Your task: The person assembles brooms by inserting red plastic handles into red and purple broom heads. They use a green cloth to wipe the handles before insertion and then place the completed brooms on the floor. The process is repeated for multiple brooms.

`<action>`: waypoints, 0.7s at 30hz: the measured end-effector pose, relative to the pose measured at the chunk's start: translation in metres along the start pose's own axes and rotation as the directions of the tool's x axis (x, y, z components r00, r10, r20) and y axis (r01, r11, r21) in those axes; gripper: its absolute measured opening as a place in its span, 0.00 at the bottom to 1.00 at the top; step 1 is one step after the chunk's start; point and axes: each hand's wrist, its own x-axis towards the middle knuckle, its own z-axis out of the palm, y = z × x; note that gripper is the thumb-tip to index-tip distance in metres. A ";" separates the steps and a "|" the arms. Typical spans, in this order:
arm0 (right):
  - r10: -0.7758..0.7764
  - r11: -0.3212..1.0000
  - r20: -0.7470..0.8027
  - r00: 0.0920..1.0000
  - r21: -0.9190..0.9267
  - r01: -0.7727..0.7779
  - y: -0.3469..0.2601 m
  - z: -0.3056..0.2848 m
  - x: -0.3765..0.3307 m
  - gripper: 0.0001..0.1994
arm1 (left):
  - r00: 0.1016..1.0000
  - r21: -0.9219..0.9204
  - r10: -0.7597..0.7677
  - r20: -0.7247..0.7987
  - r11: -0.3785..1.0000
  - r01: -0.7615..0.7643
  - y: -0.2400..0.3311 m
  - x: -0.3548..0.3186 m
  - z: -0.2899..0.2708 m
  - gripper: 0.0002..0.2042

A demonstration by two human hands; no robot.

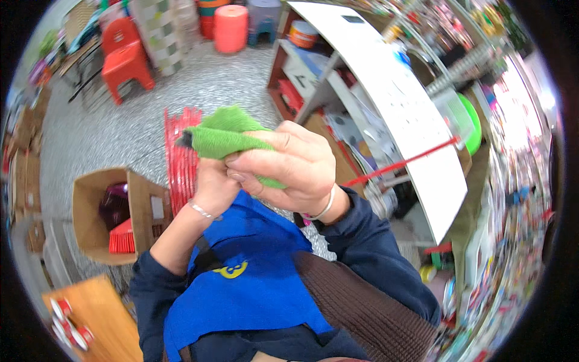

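Note:
My right hand (295,160) is closed on a green cloth (232,139), fingers and thumb pinching its folds. Just below, my left hand (216,181) is pressed against the cloth's underside and grips it, its fingers partly hidden. From the cloth's left end pokes a small dark tip (186,140) of something wrapped inside; what it is I cannot make out. A thin red rod (401,164) runs from behind my right wrist out over the white table. Whether it joins the wrapped thing is hidden by my hand.
Beyond my hands, a bundle of red rods (179,163) lies on the floor. Left of it stands an open cardboard box (145,211) with red things inside. The white table (392,90) has filled shelves beneath. A red chair (125,60) is far left; a wooden surface (105,301) is near left.

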 end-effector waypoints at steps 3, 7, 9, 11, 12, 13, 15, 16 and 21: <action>0.402 0.912 -0.187 0.896 0.166 -0.375 -0.002 -0.021 -0.033 0.08 | 0.986 0.085 -0.162 0.036 0.984 0.159 -0.008 -0.004 -0.006 0.05; 0.800 0.584 -0.378 0.466 0.317 -0.747 0.028 -0.056 -0.120 0.12 | 0.956 -0.007 -0.291 -0.029 0.957 0.291 -0.017 0.004 -0.015 0.04; 0.964 0.217 -0.248 0.100 0.508 -0.834 0.048 -0.083 -0.185 0.12 | 0.956 -0.027 -0.294 -0.009 0.956 0.293 -0.018 0.007 -0.019 0.04; 0.894 -0.045 -0.262 -0.364 0.755 -0.654 0.060 -0.108 -0.258 0.10 | 0.959 -0.033 -0.284 -0.007 0.958 0.283 -0.018 0.009 -0.020 0.03; 0.854 -0.022 -0.299 -0.425 0.796 -0.605 0.067 -0.118 -0.293 0.09 | 0.963 -0.033 -0.271 -0.006 0.962 0.270 -0.018 0.010 -0.019 0.03; 0.791 0.046 -0.445 -0.420 0.728 -0.684 0.062 -0.132 -0.327 0.08 | 0.966 -0.032 -0.260 -0.007 0.965 0.260 -0.018 0.011 -0.018 0.03; 0.737 -0.025 -0.507 -0.447 0.640 -0.768 0.063 -0.154 -0.377 0.12 | 0.974 -0.009 -0.225 0.015 0.974 0.225 -0.020 0.015 -0.015 0.04; 0.685 -0.047 -0.563 -0.463 0.600 -0.799 0.071 -0.162 -0.394 0.13 | 0.975 0.020 -0.217 0.039 0.976 0.216 -0.020 0.015 -0.015 0.04; 0.783 0.005 -0.505 -0.364 0.590 -0.808 0.113 -0.197 -0.404 0.10 | 0.950 0.075 -0.309 0.038 0.949 0.305 -0.017 0.015 -0.016 0.06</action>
